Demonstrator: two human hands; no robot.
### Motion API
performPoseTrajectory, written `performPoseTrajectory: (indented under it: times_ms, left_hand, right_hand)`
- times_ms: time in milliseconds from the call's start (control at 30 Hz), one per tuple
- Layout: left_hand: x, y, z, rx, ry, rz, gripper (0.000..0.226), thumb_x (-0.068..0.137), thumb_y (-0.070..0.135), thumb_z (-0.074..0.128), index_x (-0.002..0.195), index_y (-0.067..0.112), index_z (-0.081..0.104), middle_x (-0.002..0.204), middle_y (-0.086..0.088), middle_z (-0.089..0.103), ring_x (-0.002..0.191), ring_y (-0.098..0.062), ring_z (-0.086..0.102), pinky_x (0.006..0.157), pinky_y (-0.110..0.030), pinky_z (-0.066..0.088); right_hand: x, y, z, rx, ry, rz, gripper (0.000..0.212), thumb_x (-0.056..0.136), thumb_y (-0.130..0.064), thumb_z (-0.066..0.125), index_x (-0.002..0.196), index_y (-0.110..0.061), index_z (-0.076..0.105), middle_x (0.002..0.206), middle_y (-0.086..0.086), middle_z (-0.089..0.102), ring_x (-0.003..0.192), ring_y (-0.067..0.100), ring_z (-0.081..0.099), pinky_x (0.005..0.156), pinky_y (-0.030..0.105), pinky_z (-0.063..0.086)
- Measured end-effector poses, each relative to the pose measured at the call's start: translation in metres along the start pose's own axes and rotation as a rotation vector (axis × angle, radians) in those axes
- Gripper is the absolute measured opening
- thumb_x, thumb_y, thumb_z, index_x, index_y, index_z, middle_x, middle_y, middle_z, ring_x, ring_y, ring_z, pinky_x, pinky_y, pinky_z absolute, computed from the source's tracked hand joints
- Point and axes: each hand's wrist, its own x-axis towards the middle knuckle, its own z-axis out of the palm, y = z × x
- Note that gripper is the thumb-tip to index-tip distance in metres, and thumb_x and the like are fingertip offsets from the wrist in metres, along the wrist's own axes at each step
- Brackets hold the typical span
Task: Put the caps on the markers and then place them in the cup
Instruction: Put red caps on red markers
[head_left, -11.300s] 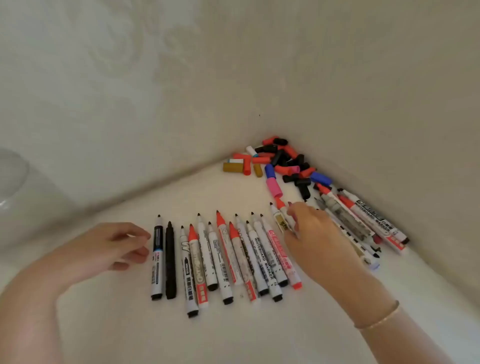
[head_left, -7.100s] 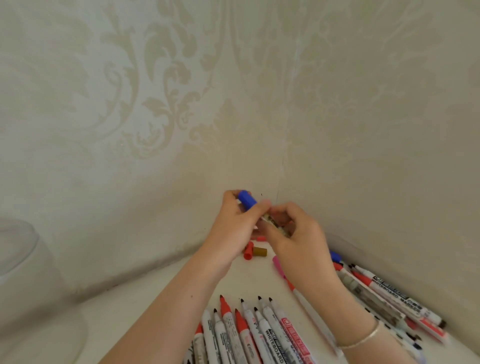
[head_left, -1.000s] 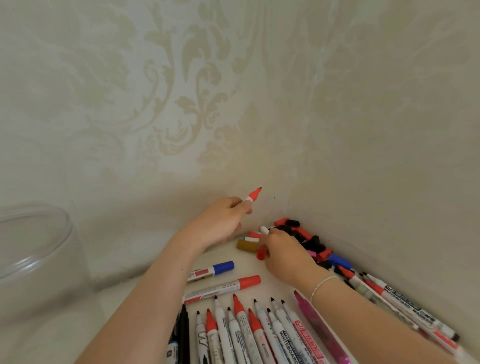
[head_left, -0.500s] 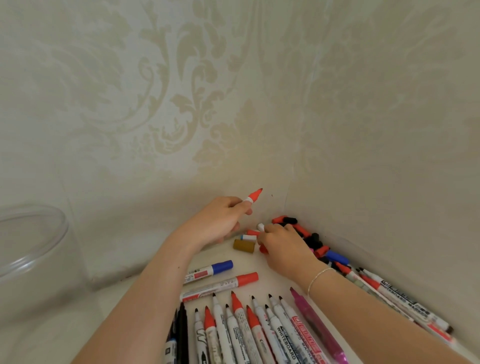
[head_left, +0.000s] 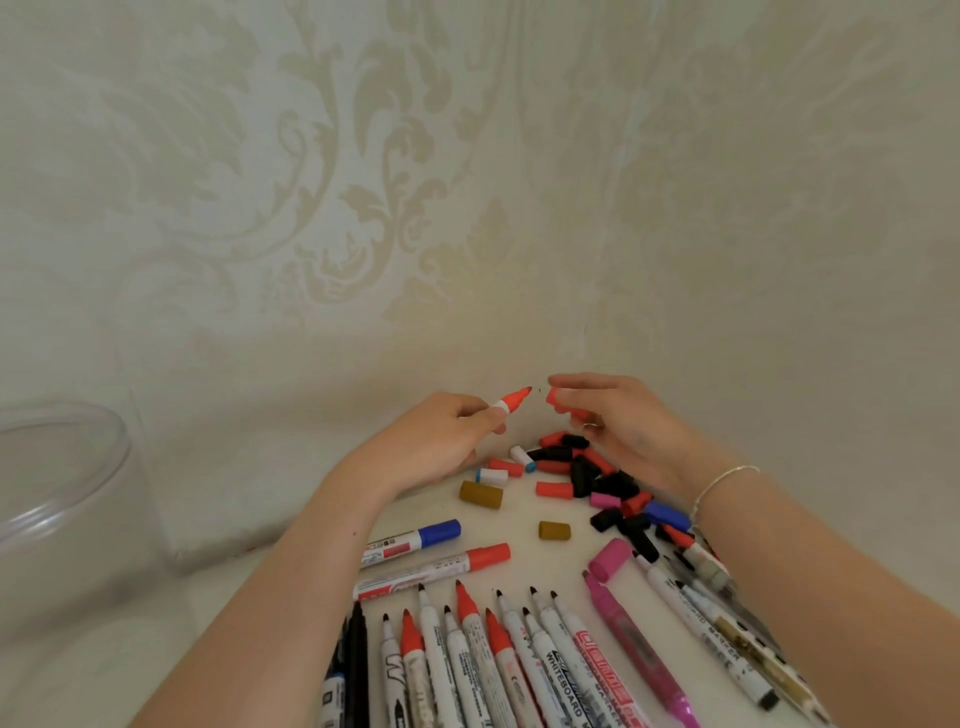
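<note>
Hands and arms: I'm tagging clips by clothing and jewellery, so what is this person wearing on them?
Both forearms are bare, with no sleeves in view. The right wrist carries a thin silver-coloured bracelet. A small ring seems to sit on one of the right hand's fingers, though it is too small to be sure. The left hand shows no jewellery.

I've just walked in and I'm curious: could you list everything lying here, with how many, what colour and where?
Uncapped marker pens: about a dozen, red and black tips, front row; more at right.
Capped markers: two, one blue-capped, one red-capped, lying behind the row.
Pink highlighter: one, right of the row, its pink cap beside its tip.
Loose plastic caps: a pile, mostly red and black, in the corner.
Clear plastic cup: one, far left.
Left hand: holds a red-tipped marker.
Right hand: pinches a red cap.
</note>
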Motion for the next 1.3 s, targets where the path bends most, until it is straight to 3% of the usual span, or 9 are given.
performPoseTrajectory:
  times_ms: [133, 233, 333, 567, 800, 967, 1067, 1233, 1300]
  left_hand:
    - [-0.004, 0.004, 0.001, 0.025, -0.004, 0.006, 0.036, 0.1, 0.043, 0.037, 0.114, 0.024, 0.065, 0.06, 0.011, 0.05, 0.043, 0.002, 0.038, 0.047, -0.017, 0.029]
    - [-0.005, 0.007, 0.002, 0.036, -0.016, 0.01, 0.038, 0.1, 0.043, 0.037, 0.119, 0.022, 0.063, 0.087, 0.009, 0.059, 0.048, 0.0, 0.038, 0.048, -0.017, 0.03]
    - [-0.006, 0.008, 0.003, 0.04, -0.028, 0.005, 0.038, 0.1, 0.044, 0.037, 0.117, 0.022, 0.064, 0.064, 0.01, 0.05, 0.049, -0.004, 0.037, 0.045, -0.017, 0.029]
    - [-0.004, 0.006, 0.003, 0.003, -0.033, 0.011, 0.037, 0.099, 0.044, 0.039, 0.113, 0.022, 0.066, 0.055, 0.013, 0.043, 0.045, -0.007, 0.034, 0.044, -0.019, 0.028]
    - [-0.005, 0.01, 0.008, -0.02, 0.027, 0.096, 0.038, 0.1, 0.043, 0.038, 0.12, 0.023, 0.062, 0.042, 0.016, 0.041, 0.033, 0.004, 0.042, 0.044, -0.015, 0.028]
    - [-0.002, 0.011, 0.013, -0.002, 0.08, 0.146, 0.038, 0.098, 0.047, 0.04, 0.123, 0.029, 0.061, 0.087, 0.014, 0.063, 0.071, 0.0, 0.056, 0.069, -0.022, 0.044]
    - [0.001, 0.01, 0.016, 0.006, 0.098, 0.152, 0.037, 0.097, 0.048, 0.041, 0.122, 0.03, 0.062, 0.11, 0.01, 0.065, 0.078, -0.001, 0.056, 0.075, -0.025, 0.046]
    - [0.001, 0.013, 0.022, -0.012, 0.136, 0.177, 0.032, 0.097, 0.046, 0.043, 0.115, 0.031, 0.065, 0.092, 0.011, 0.067, 0.069, 0.002, 0.054, 0.064, -0.019, 0.04]
    - [0.0, 0.014, 0.022, 0.016, 0.136, 0.185, 0.033, 0.096, 0.048, 0.043, 0.114, 0.031, 0.066, 0.1, 0.01, 0.068, 0.073, 0.002, 0.056, 0.065, -0.019, 0.041]
  right_hand:
    - [-0.003, -0.003, 0.006, 0.211, 0.004, -0.007, 0.007, 0.085, 0.0, 0.064, 0.091, -0.003, 0.065, 0.082, 0.008, 0.066, 0.068, 0.013, 0.05, 0.065, 0.025, 0.039]
    - [-0.005, -0.006, 0.009, 0.243, 0.009, -0.017, 0.012, 0.088, 0.002, 0.057, 0.089, -0.004, 0.068, 0.083, 0.008, 0.066, 0.069, 0.012, 0.051, 0.063, 0.023, 0.038]
    - [-0.007, -0.009, 0.012, 0.244, 0.014, -0.016, 0.012, 0.089, 0.003, 0.056, 0.091, -0.004, 0.066, 0.085, 0.011, 0.065, 0.068, 0.013, 0.052, 0.065, 0.025, 0.039]
    - [-0.013, -0.012, 0.018, 0.223, -0.055, 0.02, 0.009, 0.086, 0.002, 0.061, 0.091, -0.004, 0.061, 0.074, 0.007, 0.061, 0.063, 0.012, 0.053, 0.063, 0.025, 0.041]
    - [-0.021, -0.01, 0.028, 0.091, -0.021, -0.109, 0.018, 0.091, -0.013, 0.06, 0.105, -0.006, 0.069, 0.082, 0.007, 0.071, 0.073, 0.014, 0.065, 0.072, 0.026, 0.047]
    - [-0.027, -0.011, 0.035, -0.008, 0.129, -0.19, 0.017, 0.093, -0.019, 0.057, 0.102, -0.012, 0.07, 0.081, 0.004, 0.073, 0.069, 0.008, 0.068, 0.079, 0.03, 0.053]
    - [-0.032, -0.012, 0.036, -0.01, 0.148, -0.195, 0.013, 0.093, -0.018, 0.058, 0.096, -0.015, 0.07, 0.076, 0.002, 0.073, 0.066, 0.008, 0.068, 0.082, 0.032, 0.053]
    - [-0.037, -0.015, 0.034, -0.017, 0.181, -0.187, 0.014, 0.092, -0.018, 0.059, 0.097, -0.014, 0.071, 0.078, 0.006, 0.073, 0.068, 0.013, 0.069, 0.085, 0.033, 0.052]
    - [-0.041, -0.014, 0.034, 0.015, 0.18, -0.183, 0.011, 0.091, -0.016, 0.059, 0.09, -0.016, 0.071, 0.078, 0.007, 0.073, 0.069, 0.016, 0.07, 0.089, 0.038, 0.052]
